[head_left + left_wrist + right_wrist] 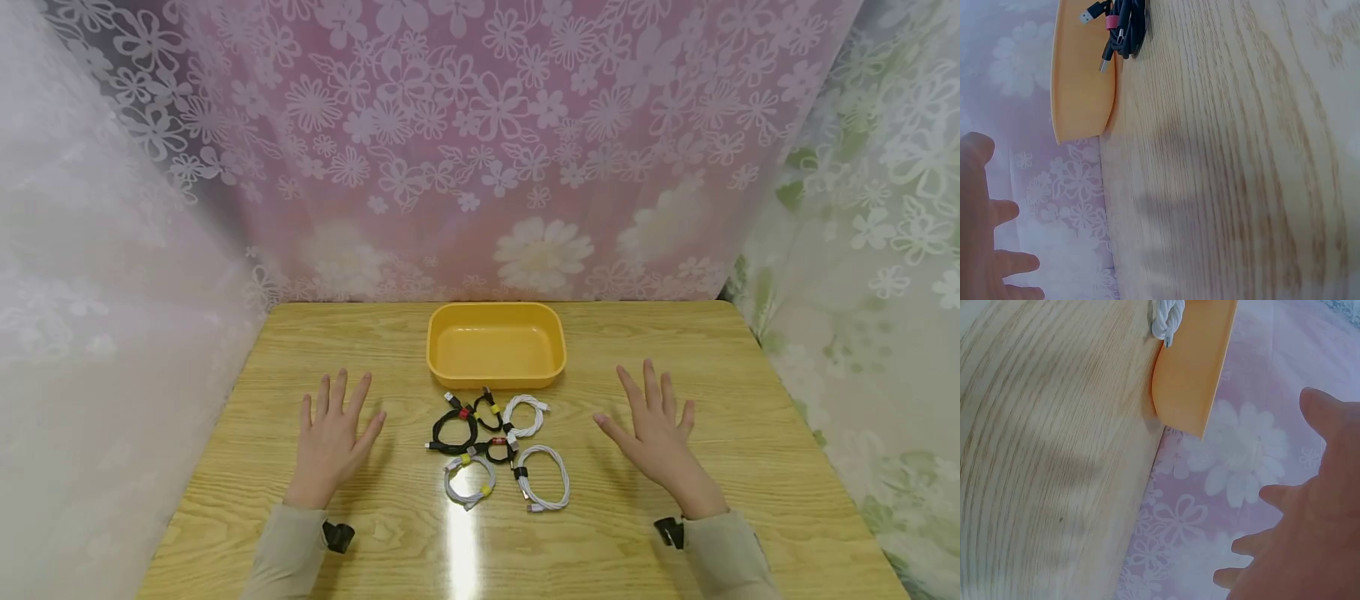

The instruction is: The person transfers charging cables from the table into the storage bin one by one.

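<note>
While both hands (332, 442) (655, 433) are hovering, fingers spread, seemingly six cables (495, 446) are lying outside the empty tray (496, 346).

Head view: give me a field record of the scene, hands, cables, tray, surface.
left hand: open, fingers spread, over the table left of the cables, holding nothing
right hand: open, fingers spread, right of the cables, holding nothing
cables: six small coiled bundles, three black, three white, grouped between the hands
tray: yellow, rectangular, nothing inside, just behind the cables
table: light wood grain
backdrop: floral lace curtains on three sides
</note>
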`<move>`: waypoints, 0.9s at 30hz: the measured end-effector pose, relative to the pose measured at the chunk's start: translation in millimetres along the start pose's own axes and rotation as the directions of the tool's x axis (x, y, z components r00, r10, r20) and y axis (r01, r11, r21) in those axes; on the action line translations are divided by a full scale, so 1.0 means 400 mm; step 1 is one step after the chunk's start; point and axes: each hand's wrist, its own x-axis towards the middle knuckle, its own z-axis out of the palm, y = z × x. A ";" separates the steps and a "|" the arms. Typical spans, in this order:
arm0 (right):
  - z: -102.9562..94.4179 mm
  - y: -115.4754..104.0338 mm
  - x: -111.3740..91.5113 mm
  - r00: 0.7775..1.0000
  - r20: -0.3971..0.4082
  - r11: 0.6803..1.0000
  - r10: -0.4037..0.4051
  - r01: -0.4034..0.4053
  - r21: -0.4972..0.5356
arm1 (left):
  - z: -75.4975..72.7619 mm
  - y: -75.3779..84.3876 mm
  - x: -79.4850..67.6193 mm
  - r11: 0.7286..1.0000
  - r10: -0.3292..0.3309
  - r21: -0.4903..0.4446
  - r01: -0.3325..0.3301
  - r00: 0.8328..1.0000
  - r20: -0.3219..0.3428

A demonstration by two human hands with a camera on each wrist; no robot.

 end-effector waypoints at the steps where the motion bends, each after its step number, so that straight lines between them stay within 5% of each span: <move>1: 0.000 -0.002 0.000 1.000 0.004 1.000 0.002 -0.002 0.013 | 0.000 0.000 0.000 1.000 -0.002 -0.003 0.002 1.000 0.000; 27: 0.037 -0.027 0.033 0.994 -0.110 0.952 -0.002 0.036 0.303 | 0.027 0.036 0.040 0.998 0.035 -0.041 -0.040 0.993 -0.109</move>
